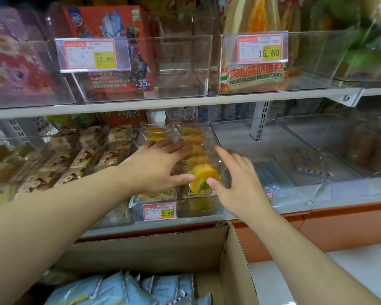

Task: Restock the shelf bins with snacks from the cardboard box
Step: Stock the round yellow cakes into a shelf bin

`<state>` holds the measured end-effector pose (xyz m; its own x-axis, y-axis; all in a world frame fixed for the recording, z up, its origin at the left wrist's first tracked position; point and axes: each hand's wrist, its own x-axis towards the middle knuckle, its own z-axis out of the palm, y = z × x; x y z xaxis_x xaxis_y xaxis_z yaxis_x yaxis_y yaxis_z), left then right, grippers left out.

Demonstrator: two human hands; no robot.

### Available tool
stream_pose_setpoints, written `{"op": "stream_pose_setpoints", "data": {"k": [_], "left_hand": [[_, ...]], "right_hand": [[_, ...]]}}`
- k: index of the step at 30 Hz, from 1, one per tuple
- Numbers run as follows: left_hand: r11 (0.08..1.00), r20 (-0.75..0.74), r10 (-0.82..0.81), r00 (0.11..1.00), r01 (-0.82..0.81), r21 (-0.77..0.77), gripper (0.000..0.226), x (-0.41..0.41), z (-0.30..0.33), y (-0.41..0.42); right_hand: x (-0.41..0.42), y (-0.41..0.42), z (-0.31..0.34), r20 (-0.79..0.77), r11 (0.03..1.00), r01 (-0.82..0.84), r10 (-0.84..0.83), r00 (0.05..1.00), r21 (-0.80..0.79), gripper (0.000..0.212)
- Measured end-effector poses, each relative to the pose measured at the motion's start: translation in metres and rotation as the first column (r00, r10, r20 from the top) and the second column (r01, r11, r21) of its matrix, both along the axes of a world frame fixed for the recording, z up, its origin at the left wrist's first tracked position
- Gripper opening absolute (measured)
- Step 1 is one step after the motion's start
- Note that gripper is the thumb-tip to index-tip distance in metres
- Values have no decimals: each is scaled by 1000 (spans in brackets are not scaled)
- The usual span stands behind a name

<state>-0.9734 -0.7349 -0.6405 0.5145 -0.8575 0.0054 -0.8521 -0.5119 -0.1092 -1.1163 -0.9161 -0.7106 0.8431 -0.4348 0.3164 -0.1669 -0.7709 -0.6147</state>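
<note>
The white metal shelving fills the wall ahead, two tiers of clear plastic bins. At six o'clock, below the lower tier, stands the open brown cardboard box, with pale blue snack packets lying loose inside it. From the box, the middle clear plastic bin of the lower tier lies at twelve o'clock, a price label reading 12.80 on its front; it holds clear-wrapped packs of round yellow cakes with a green filling, packed in rows.

Both hands are in that bin. The left hand lies flat with fingers spread across the left-hand packs, its thumb tip near the front yellow cake. The right hand comes in from four o'clock, fingers relaxed and splayed, thumb tip touching the front pack's wrapper. Neither hand pinches or grips anything.

This looks like tidying the stock already there. To do it well, I would press gently with flat palms, since the soft cakes would squash under fingertips, and slide the packs back and together so the rows sit level.

The neighbouring clear bin, at two o'clock from the hands, is almost bare, with one blue packet in it; the box's packets probably belong there.
</note>
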Motion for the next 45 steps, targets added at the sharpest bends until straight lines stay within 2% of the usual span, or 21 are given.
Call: {"op": "stream_pose_setpoints", "data": {"k": [5,9,11,14,18,22,24,27,29,32,34,37,39,41,43,45], "left_hand": [[987,-64,7,998,-18,-162,77,-29,9,38],[943,-127,-53,990,8,-333,70,-72,-4,112],[928,-177,-45,983,-24,-372,64,-97,-19,156],[939,-311,73,948,-170,-298,63,-129,-52,218],[914,-478,207,853,-343,-215,67,-148,-96,287],[914,-550,262,793,-387,-122,74,-141,-111,307],[923,-534,276,799,-376,-85,77,-133,-116,310],[923,-564,312,765,-385,-12,81,-123,-135,325],[926,-575,338,745,-374,60,79,-119,-151,337],[913,-580,398,711,-371,171,76,-117,-167,353],[891,-589,450,671,-384,242,74,-116,-168,363],[857,-598,513,616,-398,326,73,-111,-164,376],[832,-589,555,587,-400,385,73,-106,-156,379],[808,-584,589,558,-397,435,72,-99,-150,385],[795,-576,606,550,-382,471,71,-94,-145,388],[787,-564,614,552,-373,491,70,-91,-141,389]], "right_hand": [[-19,12,10,-21,998,-30,29,999,-61,83],[-42,40,10,6,989,-44,45,999,-141,73],[-52,58,10,30,980,-40,47,998,-195,71],[-60,71,10,-4,956,-53,54,999,-288,69],[-62,65,2,-65,966,-39,23,998,-257,73],[-64,73,2,32,968,-12,20,999,-249,63],[-60,96,-6,74,967,-96,116,990,-235,54],[-55,157,-43,-86,937,-331,323,942,-111,45],[-57,204,-81,-312,859,-512,483,818,-10,49],[-64,266,-147,-560,673,-718,668,490,174,63],[-61,300,-187,-617,564,-787,719,320,249,70],[-49,342,-238,-637,352,-918,754,162,183,81],[-45,353,-262,-669,266,-961,729,147,79,85],[-43,361,-281,-693,174,-984,704,155,-42,79],[-45,366,-293,-700,105,-978,685,204,-183,68],[-49,368,-300,-655,94,-950,705,274,-297,52]]}}
